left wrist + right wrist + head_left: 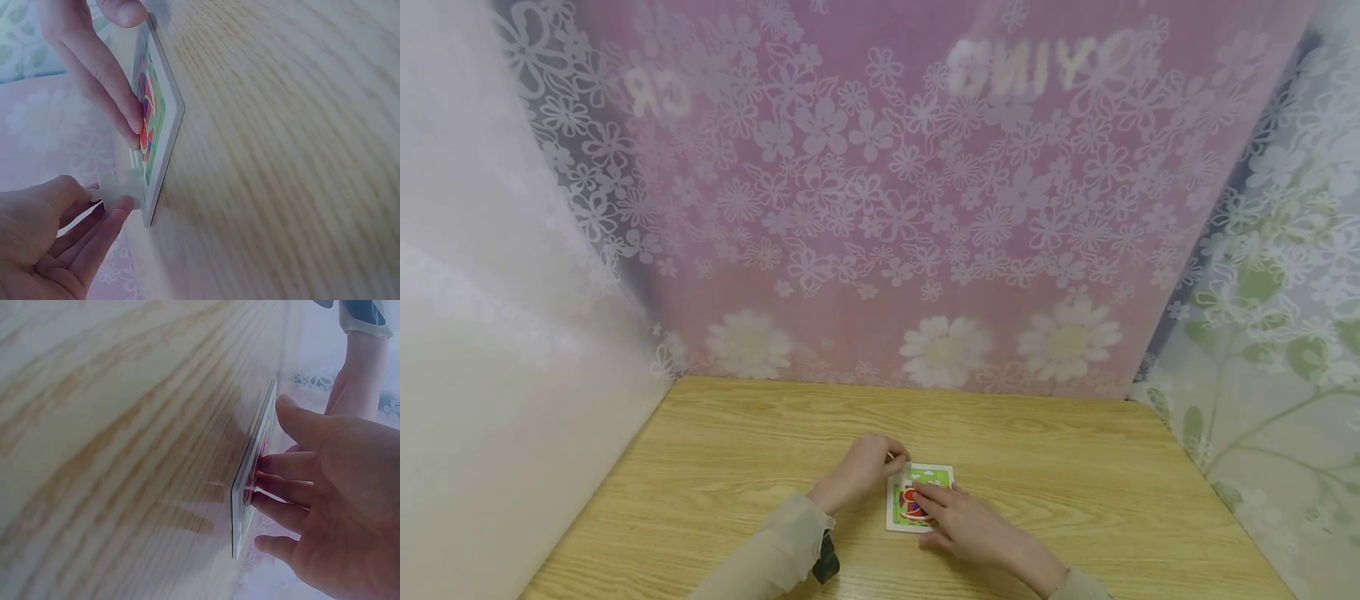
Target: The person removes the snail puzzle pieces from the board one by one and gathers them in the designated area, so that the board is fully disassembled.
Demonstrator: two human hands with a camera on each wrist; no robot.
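A small jigsaw puzzle (890, 515) with a white border and a green, red and blue picture lies flat on the wooden table. At its far left corner, my left hand (861, 468) pinches a pale puzzle piece (117, 189) between thumb and fingers. That piece stands tilted up at the puzzle's edge, its plain side facing the left wrist camera. My right hand (976, 527) rests its extended fingertips on the picture from the right, covering part of it. In the right wrist view the thumb is held near the puzzle's side (240, 478).
Wood-grain table (737, 450) surrounds the puzzle. A pink flowered curtain (880, 250) hangs along the back edge, with a whitish sheet (512, 333) at the left and a leafy patterned one (1277, 375) at the right. A black device (826, 560) sits on the left wrist.
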